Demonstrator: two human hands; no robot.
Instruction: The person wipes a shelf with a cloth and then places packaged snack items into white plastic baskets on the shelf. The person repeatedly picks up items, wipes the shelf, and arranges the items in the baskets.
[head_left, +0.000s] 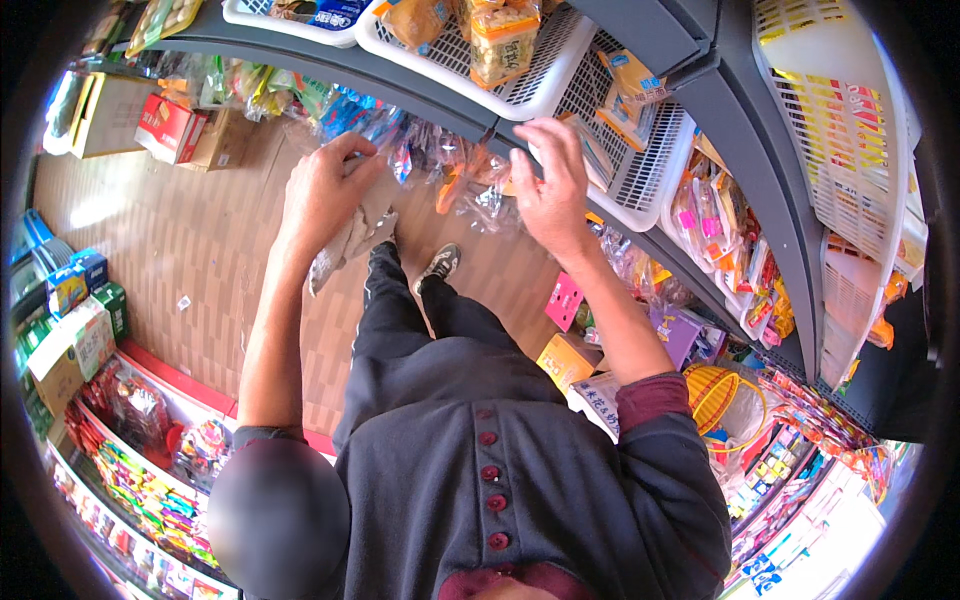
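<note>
My left hand (322, 191) is closed on a grey, worn-looking cloth (337, 255), which hangs down over the floor beside my leg. The fingers of my right hand (551, 187) are curved and apart, with nothing seen between them. This hand is at the front of a shelf, by the rim of a white plastic basket (645, 217) that holds a few orange-and-clear snack packs (630, 112). To its left stands another white basket (517, 109) with packaged snacks (502, 45). Clear and orange plastic packaging (457, 176) shows between my hands, below the shelf edge.
Dark grey shelving (450, 101) curves across the top and right. Cardboard boxes (225, 139) and a red box (169, 127) stand on the wooden floor (187, 225). Packed goods fill a low shelf with a red edge (180, 379) at left. A yellow box (566, 364) stands right of my legs.
</note>
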